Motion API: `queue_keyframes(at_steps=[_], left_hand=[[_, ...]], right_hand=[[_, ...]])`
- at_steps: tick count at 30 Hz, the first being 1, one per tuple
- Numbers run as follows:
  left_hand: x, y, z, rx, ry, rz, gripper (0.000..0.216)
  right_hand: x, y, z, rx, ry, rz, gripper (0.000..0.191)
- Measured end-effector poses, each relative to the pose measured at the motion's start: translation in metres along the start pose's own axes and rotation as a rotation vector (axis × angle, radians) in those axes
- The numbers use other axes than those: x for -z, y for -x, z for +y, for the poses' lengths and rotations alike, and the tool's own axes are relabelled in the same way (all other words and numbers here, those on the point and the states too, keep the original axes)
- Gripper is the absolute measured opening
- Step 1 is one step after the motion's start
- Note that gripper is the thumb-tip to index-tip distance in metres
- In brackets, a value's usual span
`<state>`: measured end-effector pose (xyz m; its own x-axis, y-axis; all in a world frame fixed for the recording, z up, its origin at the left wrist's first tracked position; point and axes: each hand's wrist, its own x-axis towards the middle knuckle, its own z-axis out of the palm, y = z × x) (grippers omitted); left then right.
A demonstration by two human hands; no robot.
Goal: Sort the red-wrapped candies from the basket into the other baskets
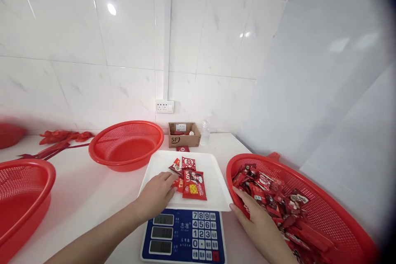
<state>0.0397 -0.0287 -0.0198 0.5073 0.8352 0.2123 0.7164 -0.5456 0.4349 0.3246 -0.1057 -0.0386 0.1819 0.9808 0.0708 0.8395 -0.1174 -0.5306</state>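
Observation:
A white scale tray [216, 189] carries several red candy packets, the largest a flat LOVE packet [194, 185]. My left hand [159, 192] comes over the tray's left side. Its fingers and thumb close on a small red packet [178, 183] beside the large one; part of that packet is hidden. At the tray's right edge, my right hand [252, 214] reaches across the near rim of a red plastic basket [334, 187]. Thumb and forefinger are spread apart there, while the other fingers are hidden. Red-wrapped candies [278, 202] are heaped inside this basket.
The scale's blue keypad panel [184, 237] faces me. Two more red baskets, one behind [126, 165] and one in front [46, 177], stand on the left. A cardboard box [185, 141] and clear bottle [205, 132] are by the wall. Red bags [62, 137] lie back left.

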Motion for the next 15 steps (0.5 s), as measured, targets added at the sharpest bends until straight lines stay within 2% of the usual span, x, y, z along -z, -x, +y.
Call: queue_keyframes(at_steps=[4,8,11,15], left_hand=[[0.000,-0.005,0.015,-0.100,0.019,-0.029,0.039],[-0.002,-0.026,0.026,-0.225,-0.054,-0.219,0.063],[-0.006,-0.049,0.025,-0.301,-0.154,-0.304,0.073],[-0.013,-0.076,0.018,-0.178,-0.259,-0.357,0.074]], right_hand=[[0.002,0.002,-0.003,-0.030,-0.079,-0.014,0.068],[0.005,0.003,-0.005,-0.028,-0.106,-0.004,0.071],[0.005,0.003,-0.004,-0.022,-0.109,0.013,0.071],[0.003,0.003,-0.001,-0.007,-0.117,0.053,0.066]])
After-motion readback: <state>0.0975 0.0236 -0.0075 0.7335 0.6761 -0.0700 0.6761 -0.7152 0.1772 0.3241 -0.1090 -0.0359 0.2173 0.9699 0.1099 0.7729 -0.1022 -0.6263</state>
